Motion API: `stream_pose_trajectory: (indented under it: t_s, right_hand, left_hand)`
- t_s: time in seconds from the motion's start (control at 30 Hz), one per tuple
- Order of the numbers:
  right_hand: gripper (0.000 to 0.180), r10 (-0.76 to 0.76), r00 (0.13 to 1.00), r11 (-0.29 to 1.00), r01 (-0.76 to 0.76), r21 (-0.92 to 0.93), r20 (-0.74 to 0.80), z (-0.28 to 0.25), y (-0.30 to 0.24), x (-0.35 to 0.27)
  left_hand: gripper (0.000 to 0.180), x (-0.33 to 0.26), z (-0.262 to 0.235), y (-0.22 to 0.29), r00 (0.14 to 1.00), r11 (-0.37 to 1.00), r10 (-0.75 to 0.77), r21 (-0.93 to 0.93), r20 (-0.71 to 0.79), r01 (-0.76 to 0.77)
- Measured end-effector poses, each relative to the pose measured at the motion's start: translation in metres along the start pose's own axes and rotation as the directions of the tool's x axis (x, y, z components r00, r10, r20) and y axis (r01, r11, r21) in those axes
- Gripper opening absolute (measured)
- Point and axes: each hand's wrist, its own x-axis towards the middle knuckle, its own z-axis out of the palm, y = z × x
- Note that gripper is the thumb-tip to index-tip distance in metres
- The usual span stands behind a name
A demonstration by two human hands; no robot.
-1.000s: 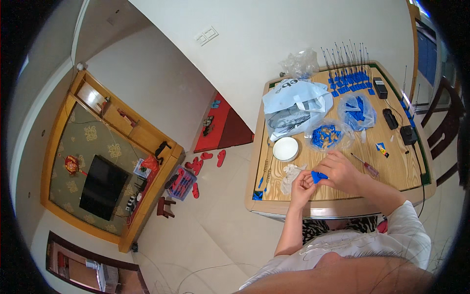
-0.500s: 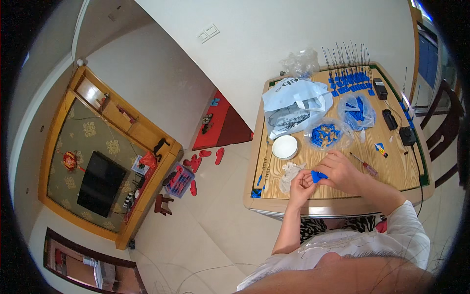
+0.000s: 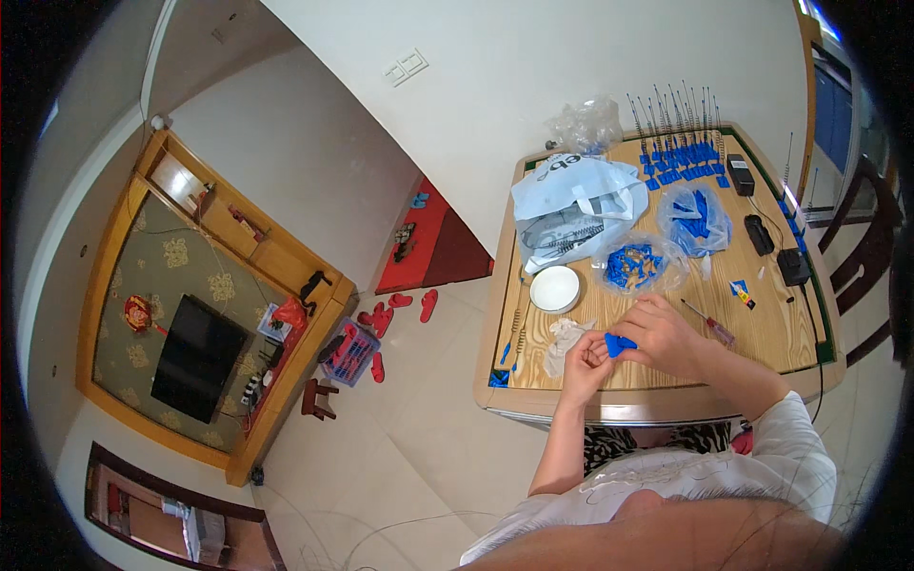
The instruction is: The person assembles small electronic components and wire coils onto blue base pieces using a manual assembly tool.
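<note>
Close to the table's front edge, my two hands meet around a small blue plastic piece (image 3: 619, 345). My left hand (image 3: 589, 364) pinches it from the left, fingers bent. From the right, my right hand (image 3: 659, 333) closes over it, hiding part of it. Just beyond my left hand lies a crumpled white tissue (image 3: 566, 344). A round white bowl (image 3: 554, 288) stands past the tissue. To the right of my right hand is a screwdriver (image 3: 708, 322) with a reddish clear handle. A clear bag of small blue and tan pieces (image 3: 635, 265) sits beyond my hands.
Farther back are a pale blue plastic bag (image 3: 579, 205) with springs inside, another bag of blue parts (image 3: 694, 221), and rows of blue bases with upright springy rods (image 3: 681, 152). Black adapters (image 3: 791, 267) and a small yellow packet (image 3: 741, 293) lie right. A dark chair (image 3: 864, 247) stands beyond.
My hands stay together on the blue piece, which has turned slightly in the fingers. The table appears a few pixels lower in the picture.
</note>
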Motion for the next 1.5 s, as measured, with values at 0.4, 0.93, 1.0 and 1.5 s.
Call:
stream_pose_trajectory:
  t_s: [0.4,0.93,1.0,1.5]
  right_hand:
    - [0.040,-0.008,1.000,1.000,0.008,0.015,-0.013,0.001,0.001,0.003]
    - [0.040,-0.018,1.000,0.999,0.018,0.027,-0.008,0.002,0.003,0.002]
    - [0.040,-0.019,1.000,1.000,0.019,0.023,-0.015,0.003,0.002,0.002]
    - [0.039,-0.010,1.000,0.999,0.009,0.044,0.006,0.000,0.000,0.001]
  left_hand:
    - [0.032,0.000,-0.003,-0.001,0.999,1.000,0.028,0.011,0.026,-0.028]
    - [0.033,-0.002,-0.009,-0.009,0.999,0.999,0.029,0.025,0.032,-0.030]
    - [0.033,-0.002,-0.009,-0.009,0.999,0.999,0.031,0.035,0.031,-0.032]
    - [0.031,-0.003,-0.009,-0.011,0.999,0.999,0.032,0.024,0.022,-0.032]
